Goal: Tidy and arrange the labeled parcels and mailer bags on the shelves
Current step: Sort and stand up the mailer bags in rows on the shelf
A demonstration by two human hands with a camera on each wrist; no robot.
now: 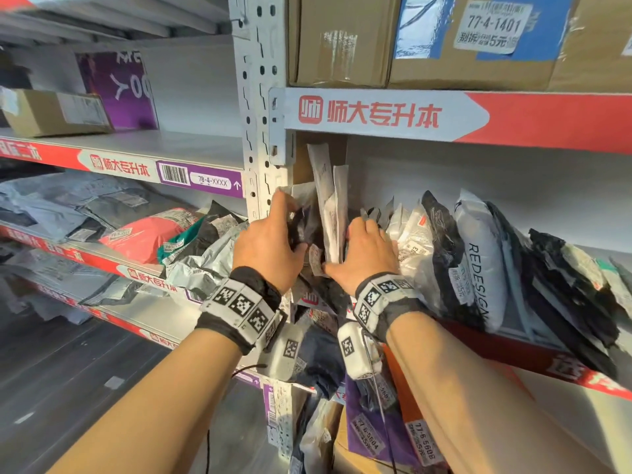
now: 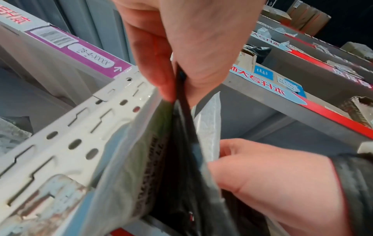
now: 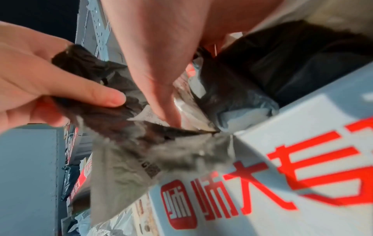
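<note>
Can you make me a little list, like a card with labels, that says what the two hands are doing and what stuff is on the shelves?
Place: parcel shelves with red and white edge strips
Left hand: grips a black mailer bag next to the white upright post
Right hand: pushes aside a row of standing bags, thumb by a white mailer
Right of the hands: a grey bag printed REDESIGN, leaning among black bags
Shelf above: a cardboard box labelled 77-4-1401
Left shelves: a pink-red bag lying among grey ones
</note>
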